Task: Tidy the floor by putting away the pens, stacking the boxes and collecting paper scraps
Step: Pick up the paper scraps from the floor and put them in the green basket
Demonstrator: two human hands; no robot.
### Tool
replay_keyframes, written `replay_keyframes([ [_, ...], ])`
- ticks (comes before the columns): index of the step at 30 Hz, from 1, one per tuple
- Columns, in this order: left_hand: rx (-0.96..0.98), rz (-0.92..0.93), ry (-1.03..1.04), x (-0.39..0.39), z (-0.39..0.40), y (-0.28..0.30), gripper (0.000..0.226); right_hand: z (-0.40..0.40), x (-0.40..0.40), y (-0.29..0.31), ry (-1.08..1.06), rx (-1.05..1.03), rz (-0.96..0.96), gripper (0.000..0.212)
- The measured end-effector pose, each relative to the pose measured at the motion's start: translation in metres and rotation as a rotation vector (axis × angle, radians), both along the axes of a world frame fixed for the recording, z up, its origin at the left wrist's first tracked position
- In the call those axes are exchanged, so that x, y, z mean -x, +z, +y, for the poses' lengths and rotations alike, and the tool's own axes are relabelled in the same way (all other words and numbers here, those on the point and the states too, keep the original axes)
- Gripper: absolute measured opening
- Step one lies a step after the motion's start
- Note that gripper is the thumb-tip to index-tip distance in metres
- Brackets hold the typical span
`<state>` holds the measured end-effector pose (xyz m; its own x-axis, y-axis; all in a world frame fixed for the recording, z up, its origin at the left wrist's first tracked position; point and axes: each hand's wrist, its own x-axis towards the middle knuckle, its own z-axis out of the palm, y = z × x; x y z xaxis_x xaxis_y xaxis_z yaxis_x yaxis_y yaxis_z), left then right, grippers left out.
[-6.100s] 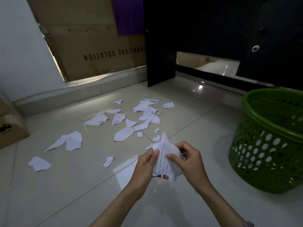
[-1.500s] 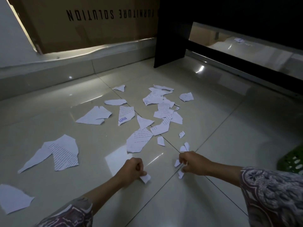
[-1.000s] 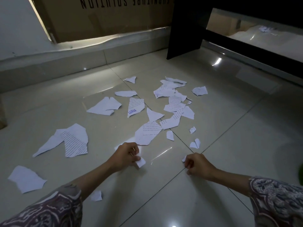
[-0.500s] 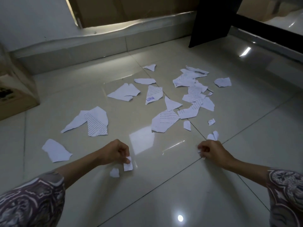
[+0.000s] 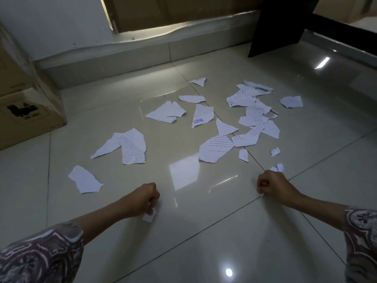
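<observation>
My left hand (image 5: 142, 199) pinches a small scrap (image 5: 149, 216) low over the floor (image 5: 204, 242); my right hand (image 5: 271, 185) is curled, perhaps on paper, though I cannot tell. The remaining scraps (image 5: 216, 148) lie ahead, fanning right. The nearest bits (image 5: 278, 167) sit just beyond my right knuckles, with open tile around them.

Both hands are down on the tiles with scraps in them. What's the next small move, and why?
Probably reach the right hand slightly forward for the two tiny scraps lying just beyond its knuckles. They are the nearest loose pieces; the bigger torn sheets lie farther out. The left hand already pinches a small scrap against the floor, so it can simply lift that one.
</observation>
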<state>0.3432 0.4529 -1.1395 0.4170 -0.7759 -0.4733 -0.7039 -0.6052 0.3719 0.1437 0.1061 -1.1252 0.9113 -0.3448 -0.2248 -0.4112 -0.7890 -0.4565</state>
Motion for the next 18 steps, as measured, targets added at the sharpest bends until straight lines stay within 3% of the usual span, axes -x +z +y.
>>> replay_keyframes([
  [2, -0.02, -0.011, 0.012, 0.001, -0.002, -0.002, 0.015, 0.003, -0.003, 0.006, -0.042, -0.089, 0.038, 0.029],
  [7, 0.028, 0.04, 0.106, 0.006, -0.001, 0.005, 0.044, 0.005, -0.013, 0.01, -0.119, -0.197, 0.01, 0.037],
  [13, 0.114, 0.153, 0.234, 0.011, -0.018, 0.02, 0.017, 0.003, -0.03, 0.03, -0.273, -0.4, -0.11, 0.011],
  [18, 0.355, 0.36, 0.491, 0.031, -0.077, 0.039, 0.021, 0.013, -0.047, 0.065, -0.318, -0.728, -0.27, 0.008],
])
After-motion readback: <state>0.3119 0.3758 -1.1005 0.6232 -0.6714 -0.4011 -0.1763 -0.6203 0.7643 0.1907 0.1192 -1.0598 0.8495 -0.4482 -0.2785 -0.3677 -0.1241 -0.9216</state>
